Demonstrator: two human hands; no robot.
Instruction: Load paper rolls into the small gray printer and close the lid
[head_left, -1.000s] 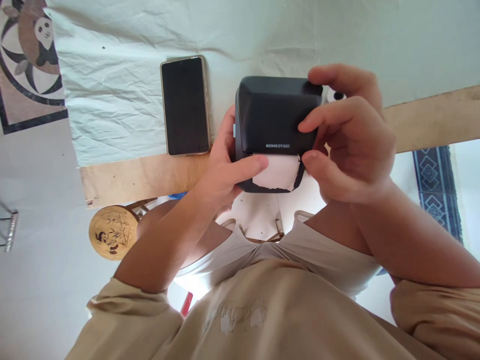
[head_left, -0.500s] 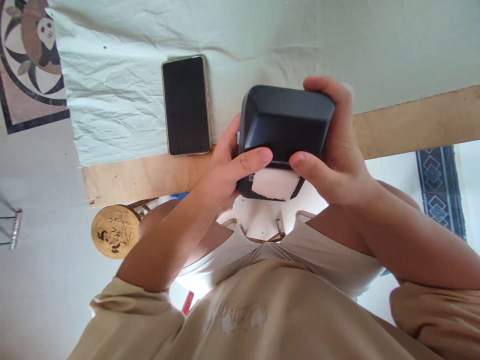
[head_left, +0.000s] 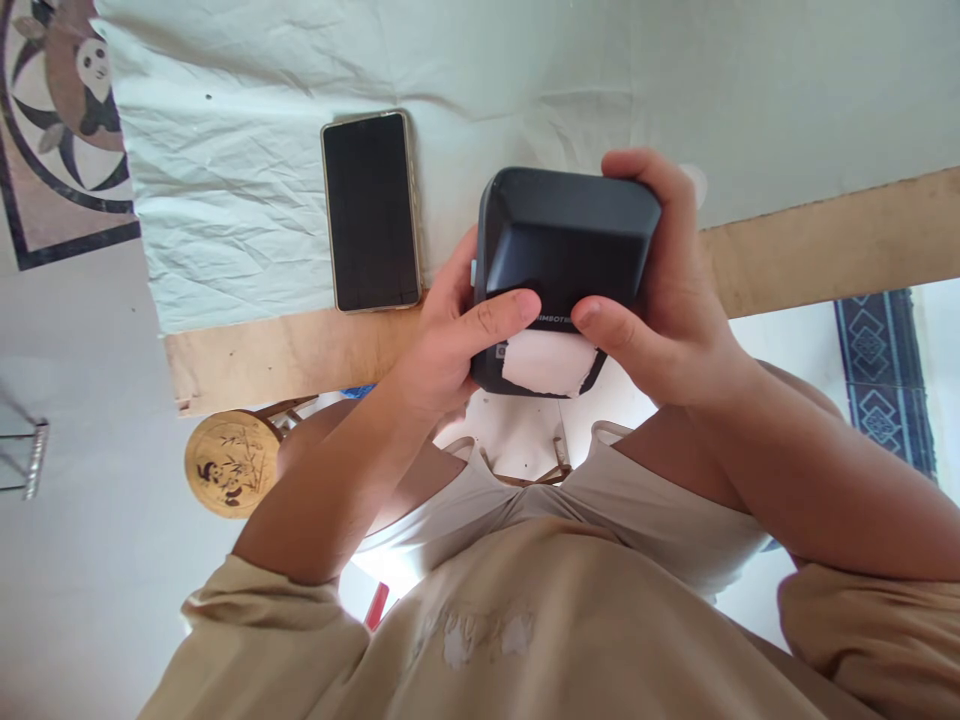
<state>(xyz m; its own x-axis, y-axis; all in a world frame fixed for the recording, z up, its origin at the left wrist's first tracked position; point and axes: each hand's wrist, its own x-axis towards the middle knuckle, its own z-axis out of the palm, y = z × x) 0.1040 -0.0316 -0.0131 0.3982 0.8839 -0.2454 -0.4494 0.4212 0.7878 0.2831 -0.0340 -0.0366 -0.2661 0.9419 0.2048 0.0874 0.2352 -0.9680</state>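
A black, round-cornered label printer (head_left: pixel 570 255) is held up in front of me, over the table's near edge. Pale lettering on its face is partly hidden by my thumbs. Below the lettering, a white piece of paper with ragged edges (head_left: pixel 549 362) covers the lower face. My left hand (head_left: pixel 457 345) grips the printer's left side, thumb lying across the front. On the opposite side my right hand (head_left: pixel 679 310) is wrapped round it, with a finger over the top right corner and the thumb on the face. Most of my other fingers are hidden behind it.
A smartphone (head_left: pixel 373 212) with a dark screen lies left of the printer on the pale green cloth (head_left: pixel 225 180). The table's bare wooden edge (head_left: pixel 832 240) runs along the front. A round wooden stool (head_left: pixel 231 464) stands on the floor at the left.
The printer and both hands have shifted very slightly left and up. My grip on it looks the same.
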